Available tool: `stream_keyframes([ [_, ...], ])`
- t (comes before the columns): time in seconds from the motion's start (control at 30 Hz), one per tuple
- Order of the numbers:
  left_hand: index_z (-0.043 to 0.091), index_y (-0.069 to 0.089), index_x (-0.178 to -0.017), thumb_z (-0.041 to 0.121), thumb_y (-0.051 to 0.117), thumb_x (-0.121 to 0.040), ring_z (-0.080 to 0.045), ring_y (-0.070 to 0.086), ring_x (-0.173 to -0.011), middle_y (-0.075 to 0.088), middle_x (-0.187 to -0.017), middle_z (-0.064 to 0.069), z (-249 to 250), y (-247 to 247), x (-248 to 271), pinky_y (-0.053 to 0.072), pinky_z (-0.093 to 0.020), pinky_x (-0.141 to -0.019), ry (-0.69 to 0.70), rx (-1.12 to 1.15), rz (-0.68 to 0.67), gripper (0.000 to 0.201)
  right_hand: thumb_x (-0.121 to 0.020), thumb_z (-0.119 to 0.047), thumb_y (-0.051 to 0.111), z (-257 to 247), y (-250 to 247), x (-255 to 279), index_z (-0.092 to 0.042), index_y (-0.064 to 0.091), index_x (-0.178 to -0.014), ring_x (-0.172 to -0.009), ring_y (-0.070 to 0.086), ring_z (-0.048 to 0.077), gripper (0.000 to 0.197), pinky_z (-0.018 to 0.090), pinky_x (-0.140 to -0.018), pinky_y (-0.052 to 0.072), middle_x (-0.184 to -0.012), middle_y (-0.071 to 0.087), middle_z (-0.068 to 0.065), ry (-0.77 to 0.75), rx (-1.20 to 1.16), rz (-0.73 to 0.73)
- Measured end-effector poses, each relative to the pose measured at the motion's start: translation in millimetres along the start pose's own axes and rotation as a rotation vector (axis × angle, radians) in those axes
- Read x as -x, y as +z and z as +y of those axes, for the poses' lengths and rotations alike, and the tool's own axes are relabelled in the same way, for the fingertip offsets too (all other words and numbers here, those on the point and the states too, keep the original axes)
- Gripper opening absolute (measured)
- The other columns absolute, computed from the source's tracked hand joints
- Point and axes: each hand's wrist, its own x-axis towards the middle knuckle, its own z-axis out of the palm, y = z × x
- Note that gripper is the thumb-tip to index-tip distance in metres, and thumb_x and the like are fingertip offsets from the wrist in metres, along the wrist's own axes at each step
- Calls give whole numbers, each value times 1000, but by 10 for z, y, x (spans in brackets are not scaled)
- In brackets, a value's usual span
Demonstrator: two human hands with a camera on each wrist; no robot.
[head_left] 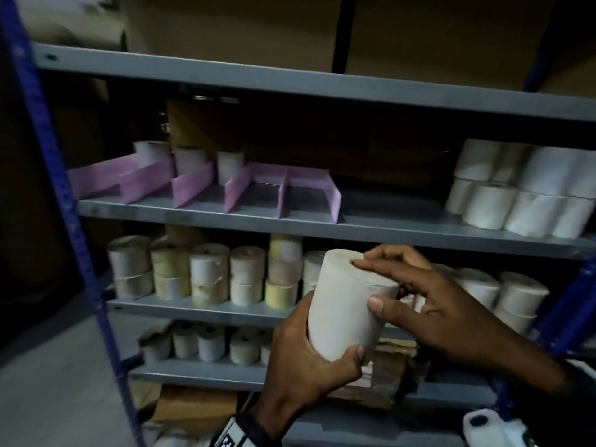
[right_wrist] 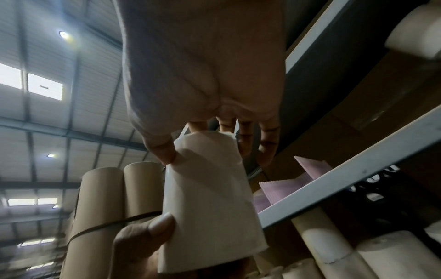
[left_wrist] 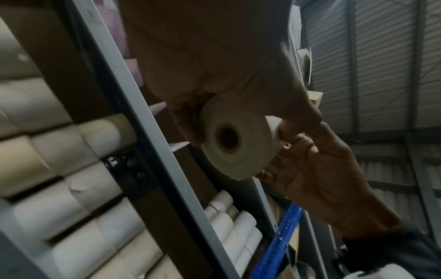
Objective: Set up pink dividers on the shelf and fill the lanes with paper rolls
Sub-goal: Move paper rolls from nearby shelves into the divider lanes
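A white paper roll [head_left: 342, 312] is held upright in front of the shelves by both hands. My left hand [head_left: 317, 350] grips its lower half, thumb across the front. My right hand [head_left: 383, 285] pinches the top rim, with the forefinger on the end face by the core hole. In the left wrist view the roll's end [left_wrist: 236, 137] faces the camera. The right wrist view shows the roll's side [right_wrist: 207, 198]. Pink dividers [head_left: 225, 185] stand in a row on the middle shelf [head_left: 371, 229]. Three rolls [head_left: 190, 159] stand at the back of the left lanes; the right lanes hold nothing.
A stacked cluster of white rolls [head_left: 522, 188] sits at the right end of the same shelf. The shelf below [head_left: 193, 309] carries rows of cream and yellow rolls. Blue uprights [head_left: 64, 188] frame the rack. Cardboard lies on the bottom shelf.
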Motion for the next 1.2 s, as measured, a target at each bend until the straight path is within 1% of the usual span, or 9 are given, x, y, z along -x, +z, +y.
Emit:
stream_keyframes([
  [0.23,42,53,-134,47,82,-66,-10,70,-98,71,-114,15,-117,-797,16,59,-29,-70,-14,-165,61,74,-77,-54,66,-239,465,-567,-42,61,-122,-124,48,1,47,33,-95,49,-133,44,-23,-74,-60,-148],
  [0.33,48,51,-132,42,83,-67,-5,69,-99,69,-114,20,-204,-1113,-36,56,-20,-70,-41,-185,51,73,-77,-47,68,-370,733,-825,-35,64,-123,-125,46,-1,47,30,-98,47,-130,45,-25,-104,-60,-144],
  [0.43,52,45,-136,45,80,-72,-2,67,-104,67,-120,22,-320,-1310,-121,58,-25,-76,-30,-206,71,74,-79,-48,67,-458,922,-1080,-36,63,-124,-124,45,-2,47,39,-103,42,-128,44,-28,-116,38,-134],
  [0.5,44,42,-142,46,78,-79,-2,62,-116,63,-132,19,-420,-1385,-141,57,-32,-86,-1,-290,136,73,-80,-47,68,-502,998,-1279,-35,63,-124,-126,44,1,46,46,-106,38,-128,44,-26,-105,83,-119],
  [0.6,22,40,-148,34,76,-85,-13,45,-139,47,-152,2,-527,-1389,-156,48,-38,-106,133,-535,235,73,-80,-48,66,-532,1016,-1573,-34,62,-124,-127,43,8,47,48,-106,36,-128,45,-23,-88,148,-70],
  [0.73,14,31,-155,36,70,-82,-28,31,-149,22,-165,-8,-611,-1287,-309,43,-45,-110,295,-739,45,86,-77,-55,60,-489,950,-1984,-35,63,-122,-125,44,9,50,49,-105,35,-127,47,-21,-74,254,-1],
  [0.9,14,12,-160,47,56,-85,-26,2,-155,-12,-168,-4,-799,-1155,-739,26,-53,-119,193,-862,-85,93,-77,-49,65,-303,947,-2483,-29,67,-118,-120,50,12,45,48,-103,37,-125,52,-14,-80,307,72],
  [1.03,7,18,-158,45,59,-85,-30,6,-155,-8,-167,-11,-938,-1076,-1098,27,-54,-119,118,-951,-99,92,-75,-56,59,-107,927,-2789,-27,66,-120,-118,49,16,54,47,-102,39,-125,51,-12,-31,339,70],
  [1.2,9,5,-160,48,53,-90,-24,-8,-155,-23,-165,-6,-1138,-1026,-1385,18,-53,-122,64,-988,-162,93,-80,-47,66,158,922,-3076,-22,67,-119,-114,51,14,46,40,-101,43,-123,54,-8,-8,337,49],
])
